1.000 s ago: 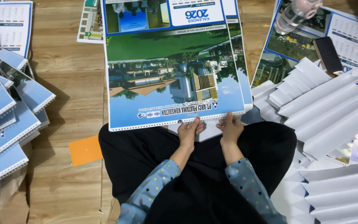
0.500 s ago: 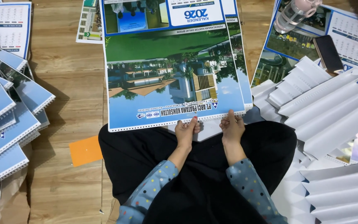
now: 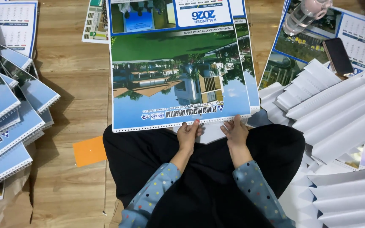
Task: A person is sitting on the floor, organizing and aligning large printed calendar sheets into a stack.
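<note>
Both hands, left hand and right hand, pinch the punched bottom edge of a large glossy calendar sheet lying across the lap and wooden floor; folded white paper strips lie well right.

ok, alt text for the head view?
Both hands, left hand and right hand, touch the punched near edge of a large wall calendar lying on the wooden floor, with calendar stacks left and white folded sheets right.

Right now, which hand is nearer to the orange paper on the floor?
Left. The left hand rests at the calendar bottom edge, on the side of the orange paper; the right hand lies further away, beyond the left.
</note>
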